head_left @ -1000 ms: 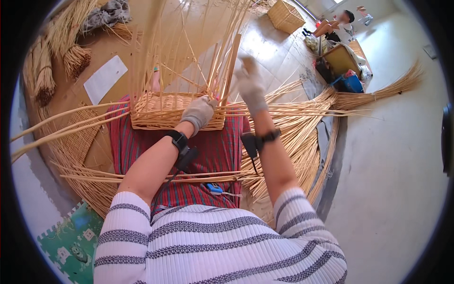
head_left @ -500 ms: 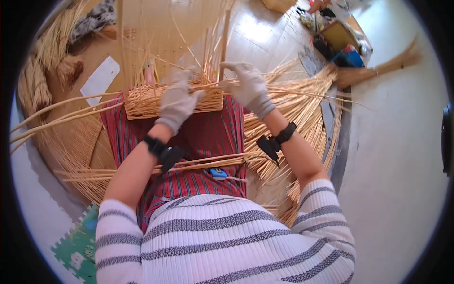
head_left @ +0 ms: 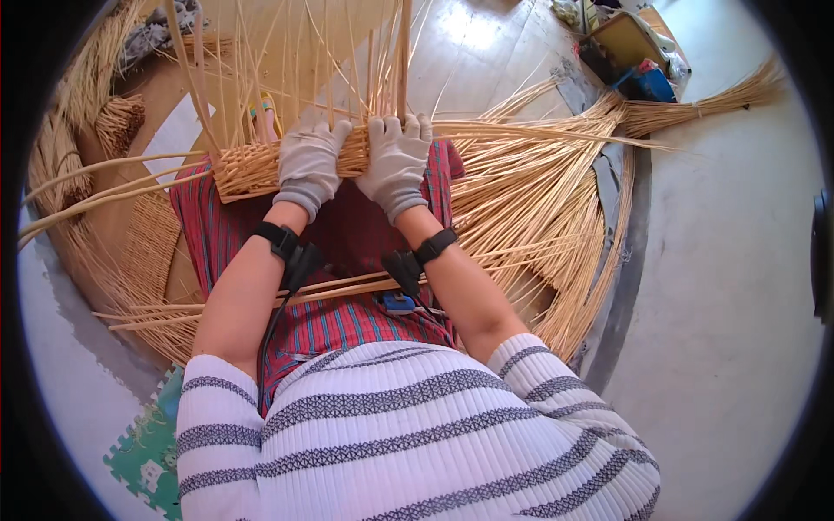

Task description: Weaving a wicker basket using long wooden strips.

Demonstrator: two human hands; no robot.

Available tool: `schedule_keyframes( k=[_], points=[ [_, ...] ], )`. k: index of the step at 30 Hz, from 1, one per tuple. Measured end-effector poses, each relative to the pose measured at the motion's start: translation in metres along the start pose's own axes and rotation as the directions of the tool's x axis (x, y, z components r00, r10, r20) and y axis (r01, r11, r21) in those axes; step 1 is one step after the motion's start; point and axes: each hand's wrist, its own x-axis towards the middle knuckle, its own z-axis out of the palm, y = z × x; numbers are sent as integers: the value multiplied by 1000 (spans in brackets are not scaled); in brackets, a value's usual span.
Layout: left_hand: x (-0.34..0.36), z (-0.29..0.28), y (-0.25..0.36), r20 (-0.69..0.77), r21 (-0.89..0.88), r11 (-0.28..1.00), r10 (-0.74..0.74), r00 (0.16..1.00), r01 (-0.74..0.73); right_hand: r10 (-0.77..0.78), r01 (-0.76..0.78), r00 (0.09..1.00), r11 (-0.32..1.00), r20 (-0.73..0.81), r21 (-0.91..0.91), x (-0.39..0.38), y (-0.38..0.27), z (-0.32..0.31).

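Note:
A partly woven wicker basket (head_left: 248, 176) rests across my lap on a red striped cloth (head_left: 201, 217). Tall upright rods stand from its rim. My left hand (head_left: 313, 165), in a pale work glove, presses its fingers over the basket's near wall around the middle. Close to it, my right hand (head_left: 397, 165), gloved alike, grips the wall toward the right end, beside a thick upright stake (head_left: 403, 61). What lies under both sets of fingers is hidden. Long loose rods (head_left: 113, 195) stick out from the basket's left end.
A large fan of loose wicker rods (head_left: 539, 200) spreads on the floor at right, with a tied bundle (head_left: 704, 104) beyond. More bundles (head_left: 65, 139) lie at far left. A blue tape measure (head_left: 398, 302) and several rods (head_left: 347, 289) lie on my lap.
My right hand has moved left and down onto the basket wall, nearer my left hand. My left hand has shifted slightly left, its fingers now over the rim. The basket has shifted a little left.

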Motion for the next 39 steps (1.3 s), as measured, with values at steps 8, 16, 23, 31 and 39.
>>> schedule_keyframes(
  k=[8,16,23,31,39],
  points=[
    [-21,-65,27,-8,-136,982,-136,991,134,-277,263,960,938,32,226,9,45,-59],
    [24,-42,57,38,-251,967,48,998,-37,-172,-42,757,950,630,309,96,232,-22],
    [28,-33,61,-36,-441,893,80,996,-87,155,-503,845,554,511,663,5,218,37],
    [25,-47,62,33,-318,945,-63,997,70,-146,137,973,989,181,63,46,204,-84],
    [27,-38,63,245,-371,919,-39,969,131,-1000,997,11,9,27,-79,104,38,-72]
  ],
)
